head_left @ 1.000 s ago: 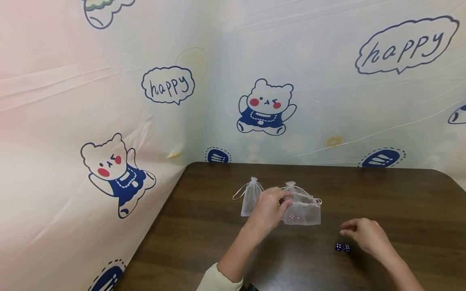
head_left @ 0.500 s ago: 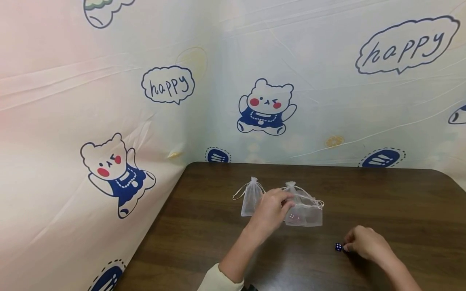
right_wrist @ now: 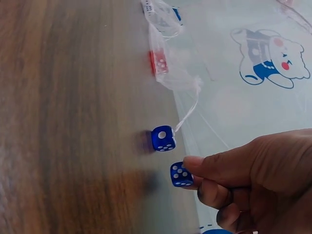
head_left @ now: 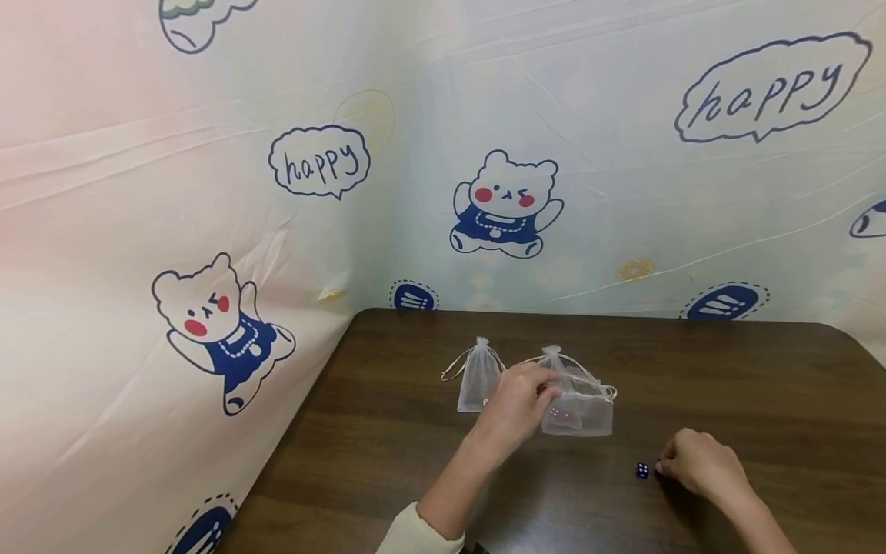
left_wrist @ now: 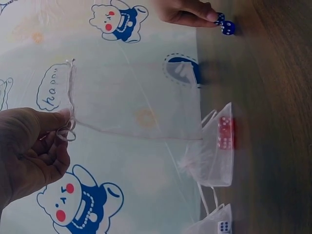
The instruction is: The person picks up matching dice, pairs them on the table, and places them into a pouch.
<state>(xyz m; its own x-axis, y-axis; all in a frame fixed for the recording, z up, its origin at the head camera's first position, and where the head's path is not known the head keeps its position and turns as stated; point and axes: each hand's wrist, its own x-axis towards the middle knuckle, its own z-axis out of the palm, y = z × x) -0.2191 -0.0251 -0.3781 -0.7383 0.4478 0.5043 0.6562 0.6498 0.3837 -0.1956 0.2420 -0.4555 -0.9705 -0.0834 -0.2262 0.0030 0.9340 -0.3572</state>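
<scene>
My left hand pinches the corded top edge of a sheer white drawstring pouch, which hangs flat from the fingertips. Between thumb and fingers of my right hand is a blue die with white pips. A second blue die lies on the table just left of those fingertips. Behind the held pouch stands a tied pouch with red dice inside. Another tied pouch stands farther left, partly hidden by my left hand; a white die shows in it in the left wrist view.
The brown wooden table runs back to a pale cloth backdrop printed with bears and lettering. A second cloth side slants along the table's left edge.
My right hand has come down to the two blue dice and taken hold of the right one. The left hand stays nearly in place; its pouch has shifted slightly down and right.
</scene>
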